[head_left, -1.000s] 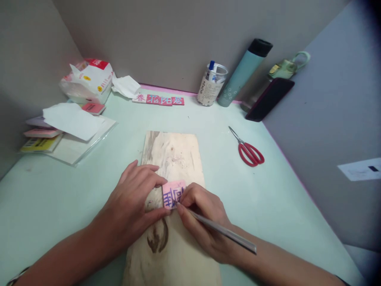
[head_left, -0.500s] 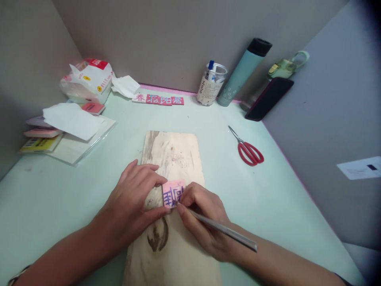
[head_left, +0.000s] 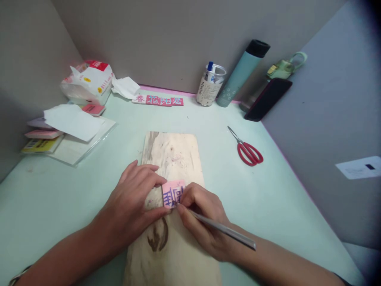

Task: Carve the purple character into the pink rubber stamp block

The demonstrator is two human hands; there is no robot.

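A small pink block (head_left: 170, 188) with purple character strokes on its face lies flat on a wooden board (head_left: 175, 155). My left hand (head_left: 135, 192) holds the block by its left side, with a fingertip at the upper left corner and the thumb at the lower edge. In my right hand (head_left: 202, 214) is a slim silver craft knife (head_left: 226, 229), gripped like a pen, its handle slanting down to the right. Its tip is at the block's lower right, mostly hidden by my fingers. The right fingers also cover the block's right edge.
Red-handled scissors (head_left: 250, 153) lie right of the board. Behind are a pen jar (head_left: 209, 91), a teal bottle (head_left: 239, 73), a phone (head_left: 268, 99) and a row of red character blocks (head_left: 165, 101). Papers (head_left: 73, 121) and a tissue pack (head_left: 89, 81) sit at the left.
Both hands stay at the block in nearly the same pose. The knife's handle end has shifted very slightly left; the whole view has moved a little too.
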